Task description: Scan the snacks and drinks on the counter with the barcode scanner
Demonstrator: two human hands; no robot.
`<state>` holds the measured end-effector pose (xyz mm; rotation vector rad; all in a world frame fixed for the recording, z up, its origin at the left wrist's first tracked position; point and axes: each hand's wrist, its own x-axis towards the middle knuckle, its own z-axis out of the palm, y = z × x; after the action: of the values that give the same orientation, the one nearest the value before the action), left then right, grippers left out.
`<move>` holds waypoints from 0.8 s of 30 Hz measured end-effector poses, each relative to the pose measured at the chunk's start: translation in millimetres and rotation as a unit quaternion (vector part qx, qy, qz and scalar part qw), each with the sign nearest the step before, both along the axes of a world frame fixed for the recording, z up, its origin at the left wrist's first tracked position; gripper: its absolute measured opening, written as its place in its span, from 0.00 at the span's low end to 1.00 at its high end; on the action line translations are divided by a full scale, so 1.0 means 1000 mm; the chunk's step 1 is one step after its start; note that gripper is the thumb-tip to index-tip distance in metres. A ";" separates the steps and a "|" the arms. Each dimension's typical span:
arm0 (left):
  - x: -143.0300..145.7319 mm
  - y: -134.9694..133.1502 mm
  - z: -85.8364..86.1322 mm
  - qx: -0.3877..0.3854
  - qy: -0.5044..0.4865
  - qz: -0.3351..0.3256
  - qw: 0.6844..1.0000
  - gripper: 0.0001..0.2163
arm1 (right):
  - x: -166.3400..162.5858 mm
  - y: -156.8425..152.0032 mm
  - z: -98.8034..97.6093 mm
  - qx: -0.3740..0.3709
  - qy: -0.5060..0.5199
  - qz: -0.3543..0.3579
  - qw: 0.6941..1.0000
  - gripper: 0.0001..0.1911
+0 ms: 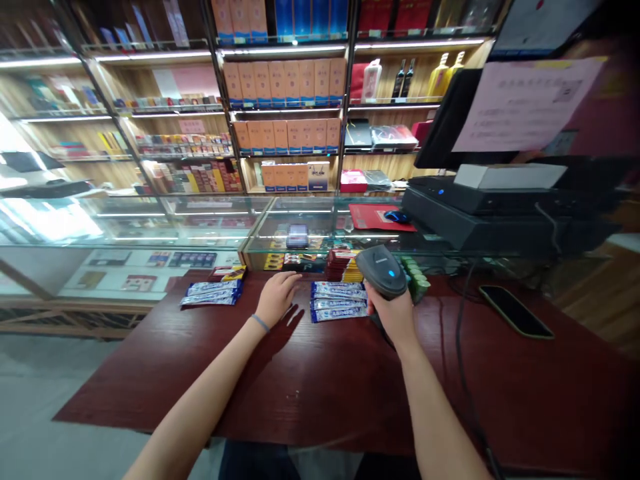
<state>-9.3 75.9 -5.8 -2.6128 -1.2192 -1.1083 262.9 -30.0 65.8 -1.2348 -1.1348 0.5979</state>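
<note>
A black barcode scanner [381, 268] is being gripped by the right hand [398, 319], whose fingers are being clamped around it, just beside some blue-and-white sachets [333, 312]. The left hand [276, 299], with fingers loosely stretched, is being held over the dark-red table [320, 393], between two groups of such sachets.

The scanner [382, 271] is partly hidden below; the paper sheet [525, 110] is blurred beyond reading.
</note>
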 end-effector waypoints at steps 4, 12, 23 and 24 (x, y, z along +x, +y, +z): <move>-0.065 -0.003 -0.003 -0.009 0.008 0.058 0.998 0.15 | -0.026 0.001 -0.005 -0.002 -0.026 0.035 0.999 0.12; -0.178 -0.011 -0.017 -0.024 0.054 0.150 0.987 0.15 | -0.069 0.007 -0.025 -0.012 -0.066 0.088 0.994 0.18; -0.223 -0.017 -0.035 -0.088 0.106 0.249 0.959 0.18 | -0.108 -0.001 -0.056 -0.055 -0.173 0.171 0.968 0.17; -0.222 -0.017 -0.034 -0.095 0.106 0.252 0.957 0.17 | -0.107 -0.002 -0.058 -0.049 -0.197 0.185 0.962 0.16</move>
<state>-231.2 58.7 -40.0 -2.2483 -1.8652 -0.6267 155.5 -31.6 7.9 -1.2683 -1.7115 0.7114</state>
